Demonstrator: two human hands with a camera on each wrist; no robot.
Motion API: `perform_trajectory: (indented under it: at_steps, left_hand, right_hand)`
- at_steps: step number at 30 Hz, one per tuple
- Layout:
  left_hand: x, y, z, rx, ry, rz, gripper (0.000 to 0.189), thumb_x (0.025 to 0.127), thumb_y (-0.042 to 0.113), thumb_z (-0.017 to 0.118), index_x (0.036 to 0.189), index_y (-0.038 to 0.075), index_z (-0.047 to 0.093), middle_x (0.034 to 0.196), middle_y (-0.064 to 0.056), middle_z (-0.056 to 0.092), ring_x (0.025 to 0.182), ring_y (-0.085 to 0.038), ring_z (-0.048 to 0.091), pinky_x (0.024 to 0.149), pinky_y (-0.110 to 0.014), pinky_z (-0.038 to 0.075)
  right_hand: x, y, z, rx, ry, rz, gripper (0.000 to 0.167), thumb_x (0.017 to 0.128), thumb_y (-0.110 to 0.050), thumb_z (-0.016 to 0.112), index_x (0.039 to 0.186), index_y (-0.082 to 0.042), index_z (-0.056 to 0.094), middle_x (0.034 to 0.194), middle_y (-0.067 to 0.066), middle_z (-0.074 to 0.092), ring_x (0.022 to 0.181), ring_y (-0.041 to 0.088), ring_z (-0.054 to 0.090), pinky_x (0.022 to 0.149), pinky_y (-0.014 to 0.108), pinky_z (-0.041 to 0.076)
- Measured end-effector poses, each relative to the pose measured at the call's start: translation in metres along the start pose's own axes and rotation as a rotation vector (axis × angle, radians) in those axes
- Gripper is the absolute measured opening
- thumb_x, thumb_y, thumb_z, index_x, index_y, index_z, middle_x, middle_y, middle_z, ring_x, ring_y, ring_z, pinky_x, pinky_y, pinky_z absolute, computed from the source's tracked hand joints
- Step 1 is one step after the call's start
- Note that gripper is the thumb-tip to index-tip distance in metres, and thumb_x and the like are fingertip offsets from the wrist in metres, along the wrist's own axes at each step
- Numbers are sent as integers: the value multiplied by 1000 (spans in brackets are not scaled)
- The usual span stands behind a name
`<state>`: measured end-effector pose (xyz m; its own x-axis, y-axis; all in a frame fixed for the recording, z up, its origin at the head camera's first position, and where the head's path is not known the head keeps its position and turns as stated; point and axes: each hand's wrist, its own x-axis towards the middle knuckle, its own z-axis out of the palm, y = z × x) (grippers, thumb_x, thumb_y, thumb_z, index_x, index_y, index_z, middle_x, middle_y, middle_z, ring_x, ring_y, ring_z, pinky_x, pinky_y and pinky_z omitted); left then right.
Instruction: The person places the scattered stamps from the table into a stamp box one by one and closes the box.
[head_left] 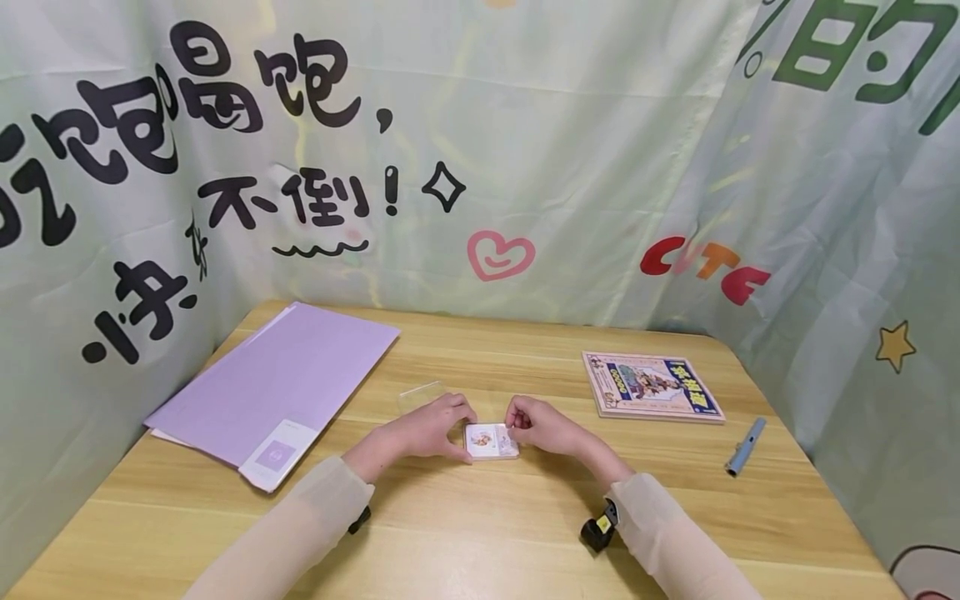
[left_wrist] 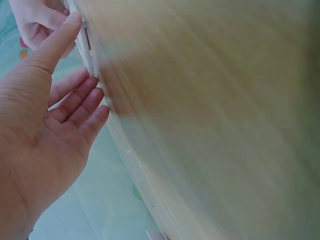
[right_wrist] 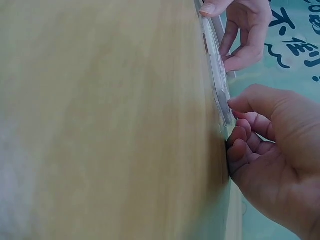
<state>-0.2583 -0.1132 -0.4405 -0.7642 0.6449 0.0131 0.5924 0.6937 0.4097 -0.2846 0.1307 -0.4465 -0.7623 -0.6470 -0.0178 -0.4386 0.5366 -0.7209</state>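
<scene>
**Head view: two hands meet at a small, flat, rectangular white case with a colored print on top (head_left: 484, 442)**

The case lies on the pale wood-grain table (head_left: 465, 533). The left hand (head_left: 431, 427) holds the case's left end, its thumb at the near corner and its fingers toward the far one. The right hand (head_left: 549, 428), fingers curled, pinches at the case's right edge; whether it has the case itself or a thin layer on it, I cannot tell.

Just beyond the left hand, to the case's far left, lies a clear, thin-edged transparent piece (head_left: 422, 390). Farther left of the case is a large, flat lilac folder (head_left: 307, 367), with a white rectangular packet bearing a purple square (head_left: 279, 454) on its near corner. To the case's far right lies a pink-bordered book with an illustrated cover (head_left: 652, 386); well to the case's right is a slim blue-grey pen-like item (head_left: 746, 447).
</scene>
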Motion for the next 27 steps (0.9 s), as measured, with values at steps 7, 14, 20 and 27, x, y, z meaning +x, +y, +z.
perform_trajectory:
  at_steps: [7,14,20,27]
  left_hand:
    - [-1,0,-1,16,2,5,55,79,39,81,120,7,61,117,-2,56,113,-18,52,101,-35,47]
    - [-4,-2,-3,-29,50,-25,57,81,37,79,124,5,59,121,-5,55,114,-20,53,101,-38,48]
    - [-14,-13,-9,-16,244,-121,62,84,33,77,132,1,53,129,-12,53,121,-28,53,105,-42,48]
    - [-23,-27,-14,41,339,-259,68,83,34,78,133,-3,51,130,-16,51,123,-31,50,104,-42,48]
  right_hand:
    - [0,7,-1,83,48,46,6,93,-8,59,94,-3,59,83,4,56,76,12,51,66,20,45]
    - [0,8,-3,134,102,79,7,96,-10,58,96,-3,59,84,5,58,75,13,53,63,20,45]
    - [5,4,-6,118,170,61,16,93,-11,63,105,-2,60,94,9,63,84,14,56,73,20,50]
    - [18,0,-6,24,181,3,37,91,-16,68,123,1,59,117,15,65,110,29,61,99,42,51]
